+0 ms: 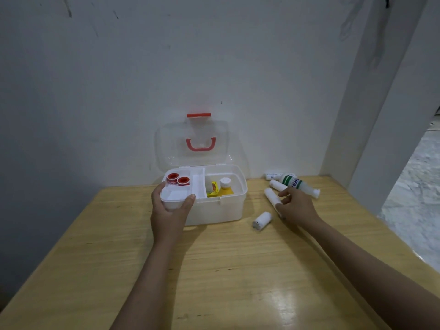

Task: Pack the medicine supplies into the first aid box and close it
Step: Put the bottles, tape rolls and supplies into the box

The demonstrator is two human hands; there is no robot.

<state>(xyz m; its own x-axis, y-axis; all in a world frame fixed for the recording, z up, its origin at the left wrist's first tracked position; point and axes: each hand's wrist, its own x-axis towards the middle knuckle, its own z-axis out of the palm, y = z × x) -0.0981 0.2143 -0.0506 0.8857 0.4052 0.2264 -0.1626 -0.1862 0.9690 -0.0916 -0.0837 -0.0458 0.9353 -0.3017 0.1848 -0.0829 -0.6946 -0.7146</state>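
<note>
Dim, soft, wide-angle edge distortion

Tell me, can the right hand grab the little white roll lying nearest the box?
Probably yes. The right hand hovers just beside that roll, fingers loose, and only bare table lies between them.

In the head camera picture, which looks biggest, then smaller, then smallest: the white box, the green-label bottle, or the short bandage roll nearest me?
1. First aid box, by far.
2. Green-label bottle.
3. Short bandage roll, though it lies closer to the camera.
</note>
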